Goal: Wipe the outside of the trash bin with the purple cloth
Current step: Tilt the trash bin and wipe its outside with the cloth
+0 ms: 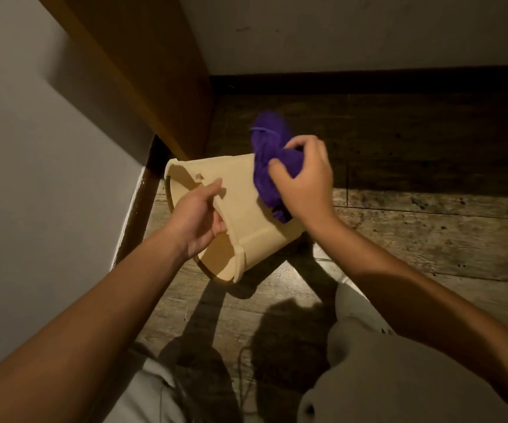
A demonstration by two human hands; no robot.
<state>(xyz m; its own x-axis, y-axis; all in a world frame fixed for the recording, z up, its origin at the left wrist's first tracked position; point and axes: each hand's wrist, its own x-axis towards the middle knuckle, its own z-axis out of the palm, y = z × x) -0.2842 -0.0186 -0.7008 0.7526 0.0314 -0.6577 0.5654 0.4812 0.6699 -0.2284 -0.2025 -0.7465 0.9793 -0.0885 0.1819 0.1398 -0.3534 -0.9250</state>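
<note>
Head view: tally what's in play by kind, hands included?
Bin: 1, tipped on its side
Cloth: 1, purple
Hands: 2, left hand on the bin's rim, right hand gripping the cloth
Total: 4

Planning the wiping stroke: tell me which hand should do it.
Right. The right hand already grips the cloth, bunched against the bin's outer wall. The left hand holds the bin's rim, keeping it tilted off the floor, so it likely should keep steadying.
</note>
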